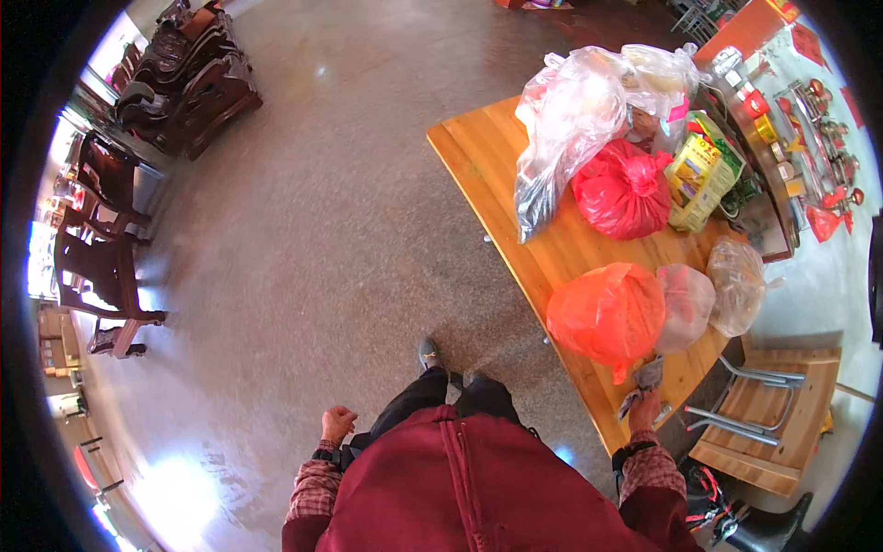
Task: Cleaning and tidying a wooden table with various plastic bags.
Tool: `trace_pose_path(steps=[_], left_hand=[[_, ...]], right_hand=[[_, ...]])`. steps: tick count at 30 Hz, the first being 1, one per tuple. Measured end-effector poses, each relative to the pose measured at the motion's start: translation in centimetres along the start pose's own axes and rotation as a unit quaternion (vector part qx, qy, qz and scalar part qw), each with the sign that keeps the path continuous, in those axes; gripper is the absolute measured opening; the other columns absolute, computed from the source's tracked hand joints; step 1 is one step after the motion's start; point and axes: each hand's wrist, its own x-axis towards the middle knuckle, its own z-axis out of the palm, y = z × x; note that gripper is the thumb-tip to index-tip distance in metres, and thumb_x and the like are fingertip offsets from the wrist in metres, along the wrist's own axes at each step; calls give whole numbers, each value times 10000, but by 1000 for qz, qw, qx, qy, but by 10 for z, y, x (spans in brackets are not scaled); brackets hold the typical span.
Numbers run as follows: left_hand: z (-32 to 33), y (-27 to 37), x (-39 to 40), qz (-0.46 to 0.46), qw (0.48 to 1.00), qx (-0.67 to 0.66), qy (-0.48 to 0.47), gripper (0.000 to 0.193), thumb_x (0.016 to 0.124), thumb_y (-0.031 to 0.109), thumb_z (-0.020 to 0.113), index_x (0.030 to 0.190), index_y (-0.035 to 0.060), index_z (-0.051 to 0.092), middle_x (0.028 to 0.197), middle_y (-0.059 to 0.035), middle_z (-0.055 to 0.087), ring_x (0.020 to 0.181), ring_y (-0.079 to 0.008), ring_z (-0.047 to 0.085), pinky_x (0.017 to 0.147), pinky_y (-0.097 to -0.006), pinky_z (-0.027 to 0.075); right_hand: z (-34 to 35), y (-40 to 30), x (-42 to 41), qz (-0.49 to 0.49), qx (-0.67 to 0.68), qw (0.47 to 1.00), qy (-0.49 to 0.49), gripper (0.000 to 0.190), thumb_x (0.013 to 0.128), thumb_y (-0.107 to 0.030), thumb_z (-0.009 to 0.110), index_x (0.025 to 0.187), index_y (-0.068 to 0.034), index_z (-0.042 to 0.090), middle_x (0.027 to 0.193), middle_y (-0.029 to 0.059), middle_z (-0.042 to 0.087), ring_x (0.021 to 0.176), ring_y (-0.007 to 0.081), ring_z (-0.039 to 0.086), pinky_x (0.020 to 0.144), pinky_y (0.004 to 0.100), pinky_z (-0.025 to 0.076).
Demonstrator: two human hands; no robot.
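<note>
My right hand (645, 408) grips a crumpled grey cloth (648, 375) against the near end of the wooden table (497, 165). A small metallic object (663, 412) lies close beside that hand. Just beyond the cloth sits an orange plastic bag (607, 314), full and rounded. A translucent bag with something pink inside (684, 303) and a clear knotted bag (735, 286) stand to its right. My left hand (338, 423) hangs by my hip over the floor, fingers loosely curled and nothing seen in it.
Farther along the table are a knotted red bag (624, 190), a large clear bag (576, 103) and a yellow-green package (703, 172). A folded wooden table with metal legs (766, 414) leans at the right. Carved dark wooden chairs (100, 262) and a bench (200, 90) stand left.
</note>
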Motion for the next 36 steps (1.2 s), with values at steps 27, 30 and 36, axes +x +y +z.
trace_pose_path(steps=[27, 30, 36], left_hand=[[102, 235, -15, 262, 961, 55, -75, 309, 758, 234, 764, 889, -14, 635, 604, -26, 583, 557, -80, 562, 485, -254, 461], [143, 342, -67, 398, 903, 127, -105, 459, 737, 233, 786, 1097, 26, 590, 756, -30, 605, 658, -85, 548, 578, -271, 471], [209, 470, -186, 589, 746, 268, -156, 964, 629, 429, 830, 1390, 55, 372, 1251, -190, 491, 963, -295, 578, 788, -377, 495]], right_hand=[[-39, -28, 3, 75, 128, 989, -2, 235, 742, -152, 658, 917, -2, 614, 1090, 224, 551, 970, 426, 537, 825, 476, 452], [-45, -30, 0, 80, 152, 985, 27, 245, 737, -149, 678, 921, 1, 616, 1109, 225, 546, 978, 425, 534, 835, 463, 452], [-41, -32, -2, 84, 175, 978, 73, 231, 716, -101, 697, 879, 29, 597, 1115, 225, 532, 1005, 425, 518, 841, 455, 445]])
